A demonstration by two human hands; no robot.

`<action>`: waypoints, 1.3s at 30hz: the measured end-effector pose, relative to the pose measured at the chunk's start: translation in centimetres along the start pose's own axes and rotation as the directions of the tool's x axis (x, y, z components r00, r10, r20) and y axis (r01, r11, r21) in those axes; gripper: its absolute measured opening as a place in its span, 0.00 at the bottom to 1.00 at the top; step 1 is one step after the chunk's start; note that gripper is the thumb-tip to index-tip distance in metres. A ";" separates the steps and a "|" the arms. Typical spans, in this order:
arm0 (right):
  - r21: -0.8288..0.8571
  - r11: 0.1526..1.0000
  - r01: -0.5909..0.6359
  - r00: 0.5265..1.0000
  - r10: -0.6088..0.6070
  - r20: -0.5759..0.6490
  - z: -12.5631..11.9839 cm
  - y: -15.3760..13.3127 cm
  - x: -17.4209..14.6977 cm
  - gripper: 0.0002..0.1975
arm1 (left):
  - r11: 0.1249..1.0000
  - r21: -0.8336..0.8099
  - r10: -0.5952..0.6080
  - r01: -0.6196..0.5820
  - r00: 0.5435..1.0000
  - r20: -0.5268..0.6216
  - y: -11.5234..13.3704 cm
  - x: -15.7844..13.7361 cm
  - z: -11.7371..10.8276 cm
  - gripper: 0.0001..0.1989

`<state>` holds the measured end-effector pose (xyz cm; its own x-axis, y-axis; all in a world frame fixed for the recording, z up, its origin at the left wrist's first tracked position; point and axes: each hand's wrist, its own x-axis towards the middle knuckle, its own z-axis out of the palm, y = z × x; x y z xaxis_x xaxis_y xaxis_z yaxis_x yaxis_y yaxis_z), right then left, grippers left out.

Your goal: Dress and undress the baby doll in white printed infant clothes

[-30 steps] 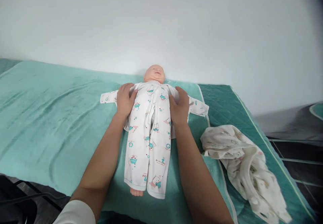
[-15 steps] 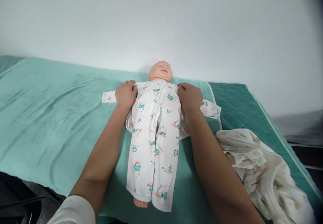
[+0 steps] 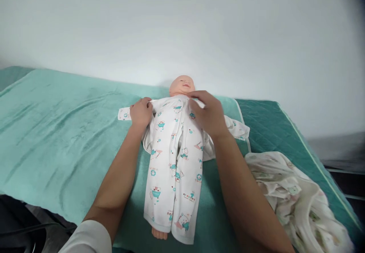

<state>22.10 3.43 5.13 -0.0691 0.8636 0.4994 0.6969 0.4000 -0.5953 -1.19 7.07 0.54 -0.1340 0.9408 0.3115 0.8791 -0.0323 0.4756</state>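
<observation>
A baby doll lies on its back with its head toward the wall. Over its body are white printed baby clothes with two long legs; toes poke out of the left one. Printed sleeves stretch out to either side. My left hand pinches the edge of the clothes by the doll's shoulder, on the left. Over the chest on the right, my right hand has its thumb and fingers apart, with fingertips close to the neckline. Whether those fingertips touch the cloth, I cannot tell.
A light green sheet covers the bed, with a darker quilted cover on the right. Crumpled white printed cloth lies at the right edge. Behind the bed rises a pale wall.
My right hand has let go of the right shoulder edge and moved inward to the neckline, its fingers opening. My left hand stays at the left shoulder. The view has shifted slightly.
</observation>
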 end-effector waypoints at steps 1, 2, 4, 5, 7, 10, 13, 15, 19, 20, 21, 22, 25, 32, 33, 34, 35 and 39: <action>-0.019 0.999 0.045 0.993 -0.043 0.109 0.6 -1.7 0.5 0.18 | 1.000 0.006 0.002 -0.002 1.000 0.007 0.0 0.0 0.0 0.17; -0.070 0.993 0.091 0.971 -0.073 0.229 1.3 -3.3 1.2 0.19 | 1.000 0.013 0.000 0.000 1.000 0.012 0.0 0.0 -0.1 0.17; -0.242 0.952 0.187 0.887 -0.057 0.458 3.0 -5.8 2.9 0.19 | 1.000 0.024 -0.007 0.006 1.000 0.025 -0.1 0.0 -0.2 0.16; -0.328 0.916 0.231 0.835 -0.013 0.551 4.0 -6.8 3.8 0.18 | 1.000 0.028 -0.014 0.014 0.999 0.031 -0.1 0.0 -0.3 0.16; -0.439 0.848 0.297 0.745 0.081 0.662 6.0 -8.1 5.4 0.18 | 0.999 0.033 -0.032 0.030 0.998 0.055 -0.1 0.0 -0.5 0.16; -0.509 0.790 0.341 0.697 0.152 0.701 8.4 -8.8 6.7 0.19 | 0.998 0.042 -0.042 0.038 0.995 0.092 -0.1 0.0 -0.7 0.16; -0.524 0.770 0.364 0.675 0.170 0.718 9.5 -8.9 6.8 0.16 | 0.997 0.073 -0.028 0.020 0.994 0.102 -0.2 -0.1 -0.9 0.15; -0.528 0.763 0.373 0.665 0.176 0.726 9.6 -8.8 6.7 0.14 | 0.996 0.087 -0.021 0.013 0.995 0.096 -0.2 -0.1 -0.9 0.15; -0.526 0.730 0.436 0.664 0.134 0.736 8.4 -8.6 6.7 0.15 | 0.996 0.082 -0.033 0.026 0.996 0.081 -0.4 0.0 -1.1 0.15; -0.520 0.725 0.452 0.664 0.116 0.739 7.9 -8.5 6.7 0.16 | 0.997 0.075 -0.034 0.028 0.997 0.075 -0.5 -0.1 -1.2 0.15; -0.516 0.721 0.462 0.665 0.103 0.740 7.4 -8.5 6.7 0.17 | 0.998 0.063 -0.034 0.030 0.997 0.065 -0.7 -0.1 -1.2 0.16; -0.517 0.717 0.467 0.668 0.097 0.738 6.8 -8.4 6.7 0.17 | 0.998 0.047 -0.035 0.032 0.998 0.052 -0.8 -0.2 -1.4 0.17; -0.551 0.701 0.454 0.694 0.111 0.712 5.0 -8.3 6.6 0.16 | 0.998 -0.008 -0.056 0.057 0.998 0.025 -1.5 -0.7 -1.7 0.19; -0.641 0.690 0.337 0.771 0.189 0.608 1.8 -8.5 6.8 0.13 | 0.993 -0.001 -0.118 0.119 0.989 0.093 -3.0 -1.5 -1.7 0.19; -0.641 0.693 0.331 0.774 0.189 0.604 1.6 -8.5 6.8 0.13 | 0.993 0.000 -0.118 0.119 0.988 0.097 -3.1 -1.5 -1.7 0.19; -0.637 0.698 0.327 0.777 0.186 0.602 1.5 -8.5 6.8 0.12 | 0.993 0.000 -0.122 0.122 0.987 0.103 -3.1 -1.5 -1.6 0.19; -0.631 0.705 0.323 0.777 0.183 0.602 1.5 -8.5 6.8 0.12 | 0.992 0.000 -0.127 0.128 0.986 0.112 -3.1 -1.5 -1.6 0.19; -0.623 0.729 0.283 0.791 0.190 0.582 1.3 -8.3 6.9 0.10 | 0.997 0.033 -0.074 0.069 0.987 0.144 -3.0 -1.5 -1.8 0.18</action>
<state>14.88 6.46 12.68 -0.3372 0.9377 -0.0843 0.9334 0.3446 0.0998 -4.40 5.12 0.12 -0.1312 0.9793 0.1543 0.8824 0.0444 0.4684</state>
